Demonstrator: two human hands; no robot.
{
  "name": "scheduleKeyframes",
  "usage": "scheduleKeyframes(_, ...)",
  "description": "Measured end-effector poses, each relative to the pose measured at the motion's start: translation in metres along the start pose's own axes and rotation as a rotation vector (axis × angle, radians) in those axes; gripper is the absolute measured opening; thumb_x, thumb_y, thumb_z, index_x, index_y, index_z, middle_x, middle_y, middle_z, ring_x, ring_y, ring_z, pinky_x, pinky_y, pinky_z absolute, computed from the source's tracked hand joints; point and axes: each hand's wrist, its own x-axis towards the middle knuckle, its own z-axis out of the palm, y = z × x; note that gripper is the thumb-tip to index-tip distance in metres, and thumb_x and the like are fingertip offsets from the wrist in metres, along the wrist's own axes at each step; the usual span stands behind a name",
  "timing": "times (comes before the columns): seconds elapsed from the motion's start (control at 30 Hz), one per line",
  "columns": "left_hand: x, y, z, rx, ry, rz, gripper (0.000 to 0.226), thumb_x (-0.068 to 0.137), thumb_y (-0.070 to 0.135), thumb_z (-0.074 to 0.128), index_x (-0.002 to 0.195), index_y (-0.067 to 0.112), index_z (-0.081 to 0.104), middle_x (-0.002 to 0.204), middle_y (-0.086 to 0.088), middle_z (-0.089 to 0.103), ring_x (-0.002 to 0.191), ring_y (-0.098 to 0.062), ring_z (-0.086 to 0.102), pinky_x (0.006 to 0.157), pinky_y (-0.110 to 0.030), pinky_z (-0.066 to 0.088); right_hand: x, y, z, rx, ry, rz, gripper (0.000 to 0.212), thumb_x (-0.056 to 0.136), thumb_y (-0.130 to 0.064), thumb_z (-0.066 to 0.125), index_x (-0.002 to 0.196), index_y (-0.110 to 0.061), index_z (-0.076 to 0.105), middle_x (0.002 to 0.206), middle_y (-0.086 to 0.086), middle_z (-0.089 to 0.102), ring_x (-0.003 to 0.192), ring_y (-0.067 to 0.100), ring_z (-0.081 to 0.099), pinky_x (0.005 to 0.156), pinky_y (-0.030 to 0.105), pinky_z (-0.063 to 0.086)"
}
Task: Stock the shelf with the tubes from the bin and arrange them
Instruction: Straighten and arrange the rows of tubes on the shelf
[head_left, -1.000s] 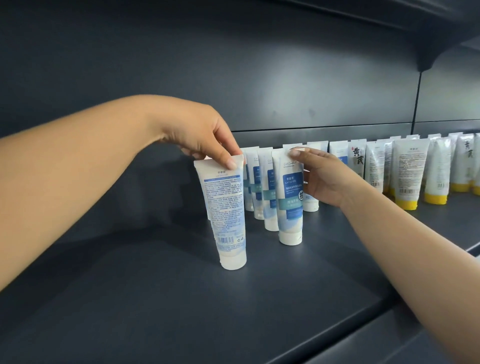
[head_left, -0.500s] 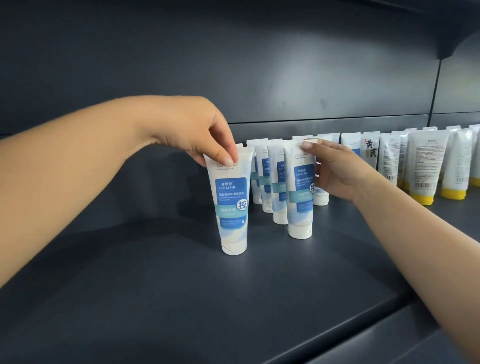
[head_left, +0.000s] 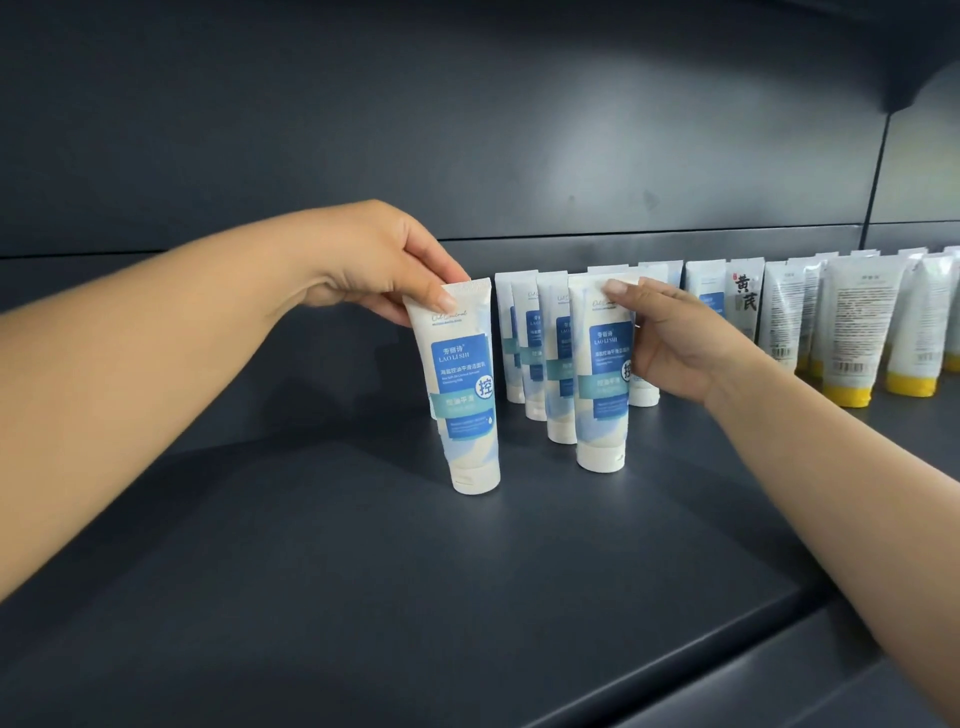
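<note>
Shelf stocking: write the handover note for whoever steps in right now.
Left hand pinches the crimped top of a blue-label tube, standing cap-down on the shelf, label forward, leaning slightly.
Right hand holds the front tube of the blue-label row.
Done: one row of blue-label tubes stands behind that front tube; yellow-capped tubes stand further right.
Left: straighten the left tube, build its row. The bin is out of view.

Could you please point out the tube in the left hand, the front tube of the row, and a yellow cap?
Left tube (head_left: 462, 384), head view, blue label.
Front tube (head_left: 602, 384), head view, label.
Yellow cap (head_left: 848, 396), head view, cap side.
</note>
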Motion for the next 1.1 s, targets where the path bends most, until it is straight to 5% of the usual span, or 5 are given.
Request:
scheduleKeyframes(0.5, 0.008, 0.016, 0.004, 0.198, 0.042, 0.043, 0.011, 0.08, 0.016, 0.069, 0.083, 0.025, 0.065, 0.086, 0.005, 0.066, 0.078, -0.005, 0.061, 0.062, -0.015, 0.053, -0.011, -0.01, 0.002, -0.131, 0.05, -0.019, 0.005, 0.087, -0.015, 0.059, 0.083, -0.014, 0.062, 0.071, -0.004, 0.069, 0.064, 0.01, 0.064, 0.065, 0.024, 0.052)
scheduleKeyframes(0.77, 0.002, 0.053, 0.016, 0.093, 0.273, 0.323, 0.01, 0.078, 0.019, 0.071, 0.076, 0.027, 0.065, 0.073, 0.009, 0.064, 0.064, 0.0, 0.057, 0.075, -0.016, 0.049, -0.011, -0.031, -0.031, -0.396, 0.478, -0.251, 0.019, 0.087, -0.016, 0.061, 0.069, -0.019, 0.056, 0.068, -0.002, 0.053, 0.063, 0.008, 0.049, 0.064, 0.019, 0.045)
scheduleKeyframes(0.87, -0.002, 0.074, 0.04, 0.056, 0.196, 0.437, 0.009, 0.078, 0.018, 0.07, 0.075, 0.025, 0.065, 0.069, 0.01, 0.066, 0.068, -0.002, 0.059, 0.073, -0.015, 0.052, -0.014, -0.037, -0.054, -0.505, 0.602, -0.242, 0.022, 0.087, -0.017, 0.061, 0.066, -0.019, 0.054, 0.065, -0.002, 0.051, 0.06, 0.008, 0.047, 0.059, 0.018, 0.041)
scheduleKeyframes(0.97, 0.002, 0.094, 0.073, 0.105, 0.098, 0.506, 0.008, 0.08, 0.019, 0.069, 0.074, 0.023, 0.065, 0.064, 0.013, 0.061, 0.052, 0.01, 0.053, 0.056, -0.004, 0.042, -0.023, -0.038, -0.065, -0.589, 0.598, -0.165, 0.024, 0.087, -0.016, 0.06, 0.065, -0.016, 0.053, 0.062, 0.0, 0.05, 0.056, 0.012, 0.044, 0.056, 0.021, 0.038)
scheduleKeyframes(1.1, 0.013, 0.115, 0.112, 0.183, 0.036, 0.612, 0.004, 0.082, 0.021, 0.066, 0.078, 0.023, 0.064, 0.068, 0.018, 0.058, 0.059, 0.008, 0.054, 0.057, -0.002, 0.039, -0.054, -0.048, -0.073, -0.935, 0.629, -0.17, 0.018, 0.087, -0.022, 0.061, 0.069, -0.02, 0.056, 0.069, -0.005, 0.056, 0.068, 0.013, 0.052, 0.071, 0.028, 0.042)
